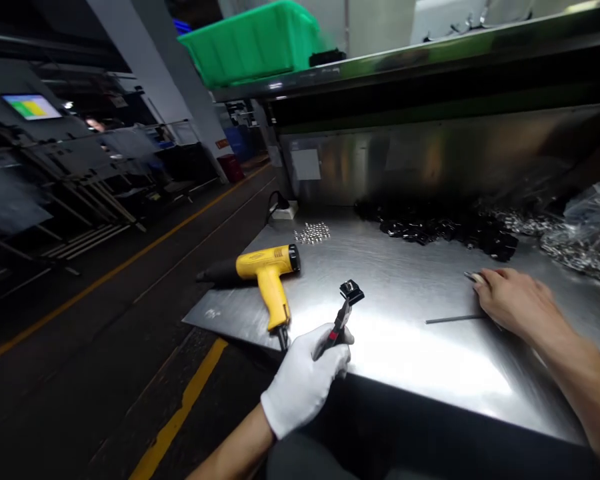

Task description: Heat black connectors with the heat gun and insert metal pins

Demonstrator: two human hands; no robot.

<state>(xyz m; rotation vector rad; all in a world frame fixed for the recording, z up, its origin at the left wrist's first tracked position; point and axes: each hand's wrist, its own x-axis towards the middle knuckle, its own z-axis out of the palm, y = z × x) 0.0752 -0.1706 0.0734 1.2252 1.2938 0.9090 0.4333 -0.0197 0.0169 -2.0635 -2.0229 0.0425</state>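
My left hand (307,373), in a white glove, is closed around pliers (336,330) with dark handles and a red mark. The jaws of the pliers meet a small black part (351,291) with a bright metal piece on it, above the table's front area. On the right, my bare right hand (517,303) is closed low over the tabletop. A small metal piece (473,275) sticks out from its pinched thumb and forefinger; its kind cannot be made out. Beneath that hand, a thin dark rod (453,319) lies on the metal table, its right end hidden.
A yellow heat gun (267,270) lies at the table's left edge. Behind it are small shiny metal pieces (313,233) and a white power socket (285,210). Black parts (430,227) and bagged metal pieces (593,233) line the back right. A green bin (255,43) sits on the shelf above.
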